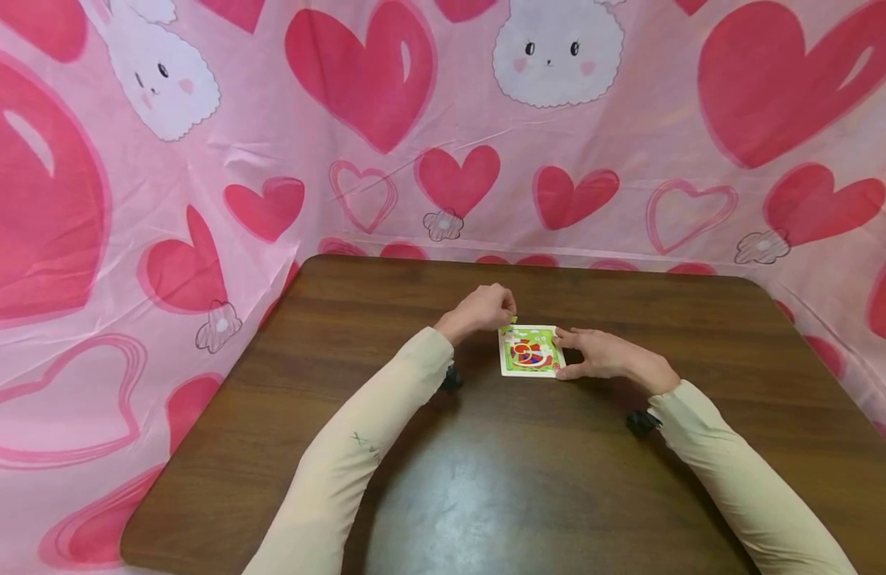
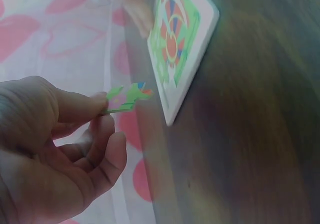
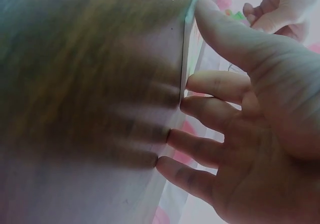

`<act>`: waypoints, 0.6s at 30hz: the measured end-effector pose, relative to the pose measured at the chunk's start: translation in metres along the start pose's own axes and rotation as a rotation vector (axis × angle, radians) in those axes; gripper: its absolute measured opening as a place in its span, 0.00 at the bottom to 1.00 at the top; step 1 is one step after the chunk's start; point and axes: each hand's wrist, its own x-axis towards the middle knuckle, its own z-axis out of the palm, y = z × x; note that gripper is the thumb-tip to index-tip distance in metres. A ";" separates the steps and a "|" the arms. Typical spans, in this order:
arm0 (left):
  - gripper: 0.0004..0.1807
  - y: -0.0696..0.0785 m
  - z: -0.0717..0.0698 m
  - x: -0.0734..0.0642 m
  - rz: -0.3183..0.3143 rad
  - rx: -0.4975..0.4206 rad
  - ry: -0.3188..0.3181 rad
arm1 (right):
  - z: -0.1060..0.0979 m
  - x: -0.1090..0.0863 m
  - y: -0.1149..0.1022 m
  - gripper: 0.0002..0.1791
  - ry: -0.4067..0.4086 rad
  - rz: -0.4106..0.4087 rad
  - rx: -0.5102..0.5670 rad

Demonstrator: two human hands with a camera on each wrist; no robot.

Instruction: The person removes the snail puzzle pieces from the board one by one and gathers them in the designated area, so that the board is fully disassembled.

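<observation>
- A small square puzzle board (image 1: 530, 350) lies flat on the dark wooden desk (image 1: 486, 479), just above the middle of the head view; its picture is green with a red and blue figure.
- The left hand (image 1: 482, 309) sits at the board's upper left corner. Its fingers (image 2: 85, 106) pinch a small green puzzle piece (image 2: 127, 96) — thumb and forefinger pressed together on its edge, the other fingers curled beneath.
- In the left wrist view the piece is held just off the board's near corner, not touching it.
- The right hand (image 1: 601, 355) rests at the board's right edge. Its fingers (image 3: 210, 83) are spread and fairly straight, tips touching the edge of the board — the thumb reaches along the upper side.
- Both arms wear cream sleeves (image 1: 356, 447); a black strap shows at each wrist.
- A pink cloth (image 1: 162, 200) printed with red hearts and white rabbits hangs behind and beside the desk.
</observation>
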 end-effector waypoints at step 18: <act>0.07 -0.053 -0.031 -0.018 0.011 -0.095 -0.018 | 0.006 0.002 -0.002 0.44 0.029 0.021 -0.026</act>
